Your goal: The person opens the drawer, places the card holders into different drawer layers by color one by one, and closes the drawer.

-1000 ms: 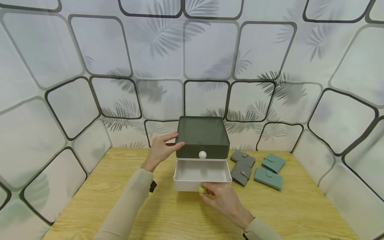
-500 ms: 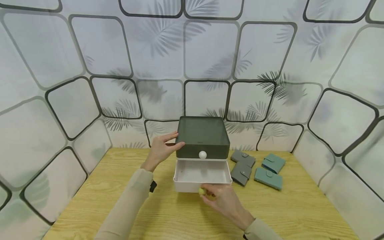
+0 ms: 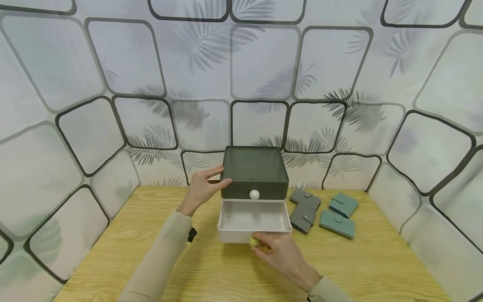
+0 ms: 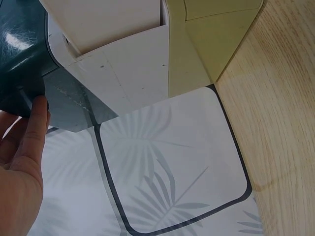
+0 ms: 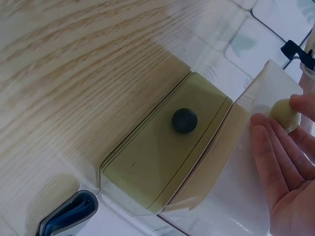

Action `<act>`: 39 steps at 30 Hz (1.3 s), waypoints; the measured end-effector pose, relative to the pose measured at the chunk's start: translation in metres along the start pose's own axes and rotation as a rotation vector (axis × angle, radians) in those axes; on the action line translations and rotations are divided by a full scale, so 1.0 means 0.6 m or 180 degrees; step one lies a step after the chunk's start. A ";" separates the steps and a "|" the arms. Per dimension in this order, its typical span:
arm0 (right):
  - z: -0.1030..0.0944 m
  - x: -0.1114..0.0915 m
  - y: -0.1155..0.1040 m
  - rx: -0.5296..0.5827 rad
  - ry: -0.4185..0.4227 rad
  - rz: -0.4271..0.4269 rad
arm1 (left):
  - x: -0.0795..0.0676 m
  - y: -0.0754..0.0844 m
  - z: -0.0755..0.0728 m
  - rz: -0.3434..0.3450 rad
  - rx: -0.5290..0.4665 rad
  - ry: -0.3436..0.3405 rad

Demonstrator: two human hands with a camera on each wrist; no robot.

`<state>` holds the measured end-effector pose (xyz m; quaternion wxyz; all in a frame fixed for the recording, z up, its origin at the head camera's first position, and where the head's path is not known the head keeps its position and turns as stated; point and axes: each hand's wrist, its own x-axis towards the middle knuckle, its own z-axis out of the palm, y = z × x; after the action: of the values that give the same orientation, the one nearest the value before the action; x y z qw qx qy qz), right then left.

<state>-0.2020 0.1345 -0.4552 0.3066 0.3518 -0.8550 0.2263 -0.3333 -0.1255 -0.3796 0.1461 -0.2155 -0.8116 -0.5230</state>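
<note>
A small drawer unit (image 3: 253, 165) with a dark green top tier and a white knob (image 3: 254, 194) stands on the table. Below that tier a white drawer (image 3: 235, 237) is pulled well out, its floor bare apart from a tiny speck. My right hand (image 3: 284, 256) pinches the pale yellow-green knob (image 5: 284, 114) on the drawer's front between thumb and fingers. With fingers spread, my left hand (image 3: 201, 188) rests against the top tier's left front corner. The right wrist view also shows the yellow-green bottom tier (image 5: 147, 172) with a dark round knob (image 5: 184, 120).
To the right of the unit lie two overlapping grey wallets (image 3: 303, 217), with two teal wallets (image 3: 337, 224) farther right. Patterned walls (image 3: 260, 75) enclose the wooden table (image 3: 211, 277) at the back and on both sides.
The white drawer has slid slightly farther out toward me, my right hand moving with its knob. My left hand stays at the same corner.
</note>
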 end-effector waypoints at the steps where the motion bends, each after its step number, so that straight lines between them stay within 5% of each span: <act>1: -0.001 0.000 0.000 0.0025 -0.0001 -0.0002 | 0.000 0.000 0.000 0.0004 0.0000 -0.0003; 8: -0.012 -0.002 0.002 0.0377 0.0098 0.0164 | -0.001 0.000 -0.001 0.0019 -0.0013 0.0005; 16: -0.037 0.017 0.028 0.0351 0.0782 -0.0133 | -0.001 0.003 0.001 0.0010 -0.0005 0.0030; 21: -0.052 0.029 0.058 0.0238 0.1149 -0.0091 | -0.001 0.003 0.001 0.0014 -0.0007 0.0032; 31: -0.064 0.026 0.120 0.0187 0.1387 0.0347 | -0.003 0.003 0.000 0.0005 0.0013 0.0023; 39: -0.062 0.019 0.152 0.0044 0.1031 0.1128 | 0.000 0.006 -0.002 -0.0052 -0.0002 -0.0015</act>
<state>-0.2620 0.2110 -0.4366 0.3928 0.1574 -0.8415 0.3358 -0.3313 -0.1252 -0.3763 0.1399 -0.2102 -0.8135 -0.5239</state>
